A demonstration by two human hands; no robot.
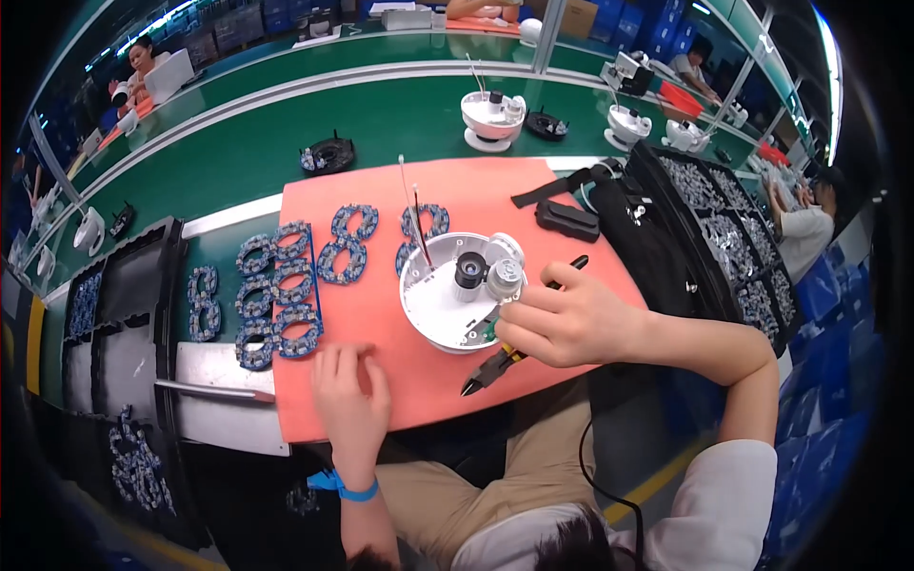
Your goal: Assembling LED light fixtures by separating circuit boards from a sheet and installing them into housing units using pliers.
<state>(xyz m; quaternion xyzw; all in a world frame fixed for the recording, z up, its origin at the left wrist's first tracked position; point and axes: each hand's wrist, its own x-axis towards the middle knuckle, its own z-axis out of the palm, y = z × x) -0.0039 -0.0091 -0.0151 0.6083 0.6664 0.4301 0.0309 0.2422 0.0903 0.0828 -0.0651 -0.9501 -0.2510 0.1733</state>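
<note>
Currently | white housing (430,309): open side up on orange mat (428,404), presumably for access | right hand (554,322): curled at housing's 4 o'clock, over cutters (490,369); grip cannot be told | left hand (348,400): 7 o'clock, half-open, apparently empty | ring boards (289,274): 9 o'clock, likely grouped for reach

No legible text, labels, numbers or signs.

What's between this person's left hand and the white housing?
In the head view, only a bare stretch of the orange mat lies between the left hand and the white housing.
</note>
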